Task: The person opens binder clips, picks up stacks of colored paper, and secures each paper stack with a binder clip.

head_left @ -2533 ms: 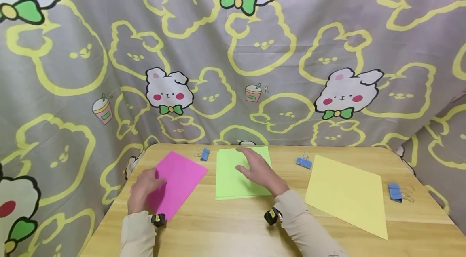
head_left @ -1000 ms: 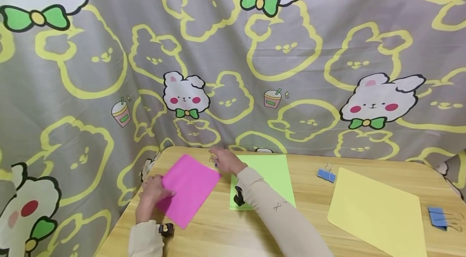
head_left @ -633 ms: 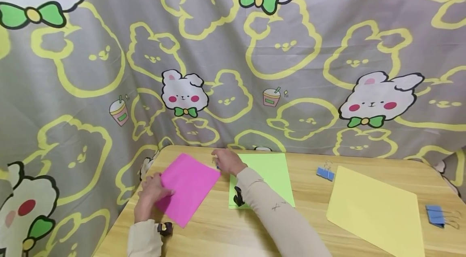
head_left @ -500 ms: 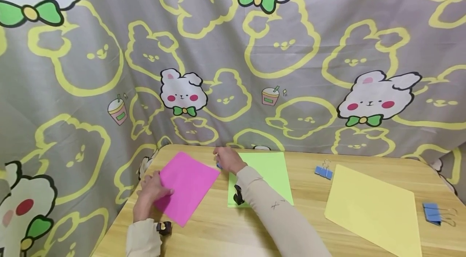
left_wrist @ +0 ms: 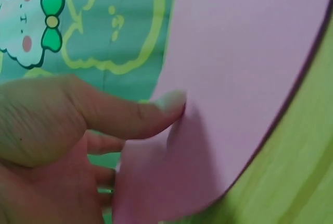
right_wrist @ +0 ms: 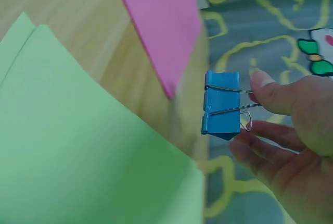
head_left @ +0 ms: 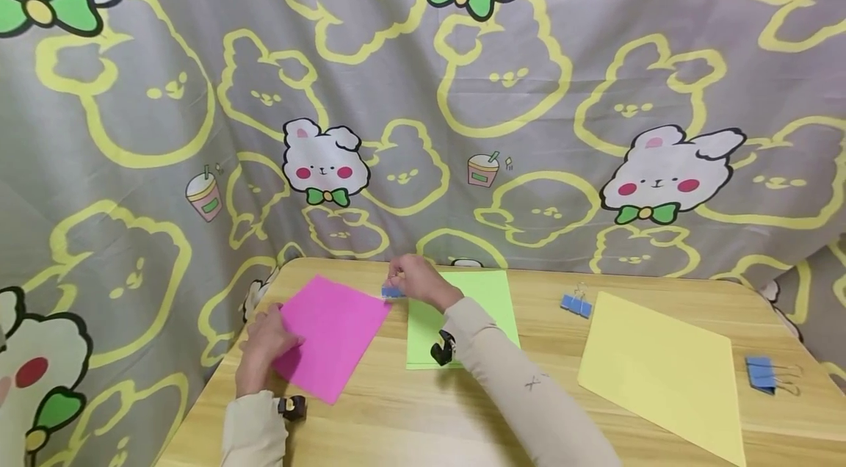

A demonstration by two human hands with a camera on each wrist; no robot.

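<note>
My left hand [head_left: 264,338] holds the left edge of a stack of pink paper [head_left: 337,338]. In the left wrist view, the thumb of the left hand [left_wrist: 57,125] presses on the upper face of the pink paper [left_wrist: 234,52], with fingers behind its edge. Between pink and green sheets, my right hand [head_left: 426,282] grips a blue binder clip [head_left: 393,292] by its wire handles. The right wrist view has the right hand [right_wrist: 302,125] with thumb and fingers at the handles of the binder clip [right_wrist: 223,117]; the clip's jaw side faces the pink paper [right_wrist: 161,21], apart from it.
Green paper [head_left: 485,305] lies under my right wrist. To the right is yellow paper [head_left: 661,371], with one blue binder clip [head_left: 576,305] at its left and another binder clip [head_left: 761,375] at its right. A patterned curtain [head_left: 515,122] hangs behind the wooden table [head_left: 383,430].
My right hand moved left from over the green paper to the binder clip, took hold of its handles and brought it towards the pink paper's corner. The left hand stayed at the pink stack.
</note>
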